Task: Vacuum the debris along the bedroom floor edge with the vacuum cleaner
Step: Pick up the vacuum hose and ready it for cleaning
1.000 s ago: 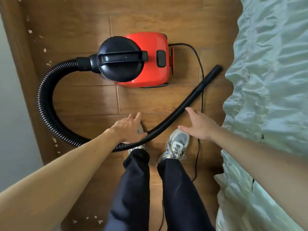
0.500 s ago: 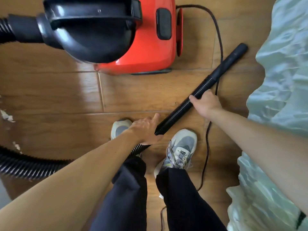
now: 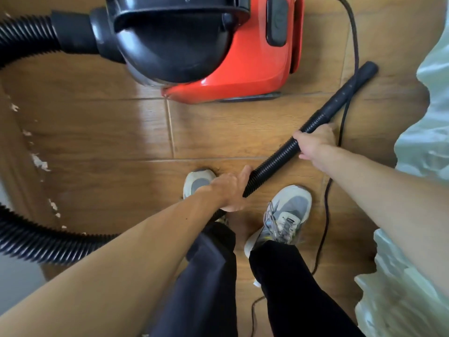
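The open floor is a narrow strip. The pale crumpled bed cover (image 3: 418, 276) closes off the right side of the frame, and a grey wall (image 3: 14, 288) shows at the lower left. Along that left edge, white flecks of debris (image 3: 40, 162) lie scattered in a loose line on the boards, well apart from both hands. The red vacuum cleaner (image 3: 243, 69), with its black domed front, fills the upper centre and stands on the floor just beyond the person's feet. Its ribbed black hose (image 3: 274, 161) leaves the dome at the upper left, runs out of the frame, returns at the lower left, passes under the left forearm and crosses diagonally up to the right. The left hand (image 3: 228, 190) has its fingers curled round the hose at lower centre, above the left shoe (image 3: 198, 182). The right hand (image 3: 313, 144) grips the hose higher up, just below the smooth nozzle (image 3: 349, 88), whose tip points to the upper right near the bed cover. A thin power cord (image 3: 324, 215) trails from the vacuum's right side down past the nozzle, between the right shoe (image 3: 284, 215) and the bed. The wooden floor (image 3: 109, 132) is glossy brown plank with a pale reflection at centre left.
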`<act>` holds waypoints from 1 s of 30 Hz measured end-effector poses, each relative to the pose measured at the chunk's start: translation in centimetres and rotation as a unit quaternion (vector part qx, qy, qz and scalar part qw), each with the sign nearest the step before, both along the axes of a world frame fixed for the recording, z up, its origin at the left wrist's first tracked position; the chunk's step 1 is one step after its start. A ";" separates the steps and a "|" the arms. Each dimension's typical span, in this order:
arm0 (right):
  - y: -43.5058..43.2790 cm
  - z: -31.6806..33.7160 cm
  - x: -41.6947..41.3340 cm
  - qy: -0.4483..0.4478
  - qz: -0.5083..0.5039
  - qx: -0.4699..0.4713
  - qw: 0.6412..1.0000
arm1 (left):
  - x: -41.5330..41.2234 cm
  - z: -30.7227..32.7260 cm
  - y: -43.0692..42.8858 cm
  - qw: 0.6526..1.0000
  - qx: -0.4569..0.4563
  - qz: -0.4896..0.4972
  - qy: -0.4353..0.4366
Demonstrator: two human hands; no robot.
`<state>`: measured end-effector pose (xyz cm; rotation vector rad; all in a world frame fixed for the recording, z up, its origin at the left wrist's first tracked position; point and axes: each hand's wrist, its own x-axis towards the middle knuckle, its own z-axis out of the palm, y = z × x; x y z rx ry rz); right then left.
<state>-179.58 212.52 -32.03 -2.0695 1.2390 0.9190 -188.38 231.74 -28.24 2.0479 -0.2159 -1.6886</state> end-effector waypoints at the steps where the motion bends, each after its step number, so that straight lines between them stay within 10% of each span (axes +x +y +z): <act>1: 0.5 0.4 -0.3 0.008 0.007 0.008 1.000 | -0.1 0.4 0.4 1.000 0.003 -0.007 0.005; 13: 5.8 8.9 -4.2 0.041 -0.007 0.088 0.995 | -2.0 9.8 4.6 0.996 0.035 -0.051 0.065; 30: 11.6 28.7 -4.8 -0.134 0.029 0.039 0.990 | -5.4 25.4 7.1 0.995 0.017 0.090 -0.024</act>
